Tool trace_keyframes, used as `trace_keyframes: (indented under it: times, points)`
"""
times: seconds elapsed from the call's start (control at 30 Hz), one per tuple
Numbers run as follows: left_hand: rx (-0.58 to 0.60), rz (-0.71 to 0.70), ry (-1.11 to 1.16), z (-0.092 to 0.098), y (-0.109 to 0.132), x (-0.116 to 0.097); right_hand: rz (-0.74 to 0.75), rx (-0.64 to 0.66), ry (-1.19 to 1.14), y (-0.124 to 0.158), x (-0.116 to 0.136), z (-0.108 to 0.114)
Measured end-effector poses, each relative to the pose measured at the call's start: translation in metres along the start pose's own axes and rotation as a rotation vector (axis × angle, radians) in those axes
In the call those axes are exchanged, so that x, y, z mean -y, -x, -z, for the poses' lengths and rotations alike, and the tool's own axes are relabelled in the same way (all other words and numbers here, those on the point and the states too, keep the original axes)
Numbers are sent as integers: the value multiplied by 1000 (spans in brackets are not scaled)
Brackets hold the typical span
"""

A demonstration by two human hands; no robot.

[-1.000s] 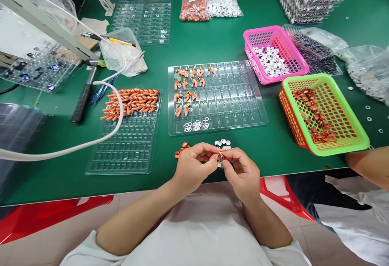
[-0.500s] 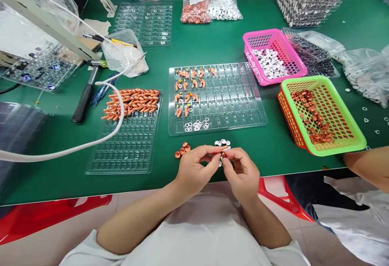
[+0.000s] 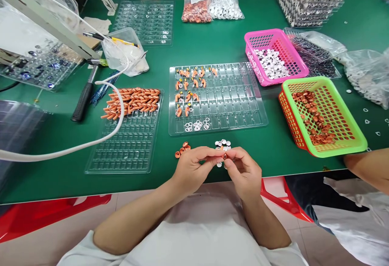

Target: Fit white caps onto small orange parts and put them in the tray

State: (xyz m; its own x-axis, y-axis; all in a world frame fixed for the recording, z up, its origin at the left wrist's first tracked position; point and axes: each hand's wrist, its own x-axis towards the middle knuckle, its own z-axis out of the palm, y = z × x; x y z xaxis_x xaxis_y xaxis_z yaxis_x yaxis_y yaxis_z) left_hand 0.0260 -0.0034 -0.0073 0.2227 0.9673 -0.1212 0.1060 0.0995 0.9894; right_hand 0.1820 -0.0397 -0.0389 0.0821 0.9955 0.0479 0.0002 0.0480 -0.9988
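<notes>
Pinching one small orange part (image 3: 224, 156) between both sets of fingertips: left hand (image 3: 191, 169) and right hand (image 3: 243, 173) both curled closed on it, just above the green table (image 3: 273, 144) edge. White caps (image 3: 223, 143) and orange rings (image 3: 181, 150) lie just beyond; clear compartment tray (image 3: 231, 104) further back.

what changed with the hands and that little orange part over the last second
Little changed. The left hand and right hand stay together at the table edge, pinching the small orange part between their fingertips; at half a second ago the fingertips were slightly apart, now they meet again. The clear tray, baskets and loose pieces stayed put.
</notes>
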Motion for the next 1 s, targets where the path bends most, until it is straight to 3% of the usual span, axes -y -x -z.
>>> trace_keyframes:
  times: [0.13, 0.27, 0.43, 0.6, 1.0]
  points:
    - [30, -1, 33, 4, -5, -3, -45, 87, -126, -3, 0, 7]
    - [-19, -177, -148, 6, -5, -4, -62, 113, -203, -3, -2, 10]
    - [38, -408, -257, 6, -3, 0, -85, 112, -302, -2, -4, 8]
    - [6, -673, -375, 6, -4, 3, -141, 134, -409, -1, -7, 8]
    - [-9, -716, -406, 8, -5, 2, -191, 171, -488, -2, -6, 10]
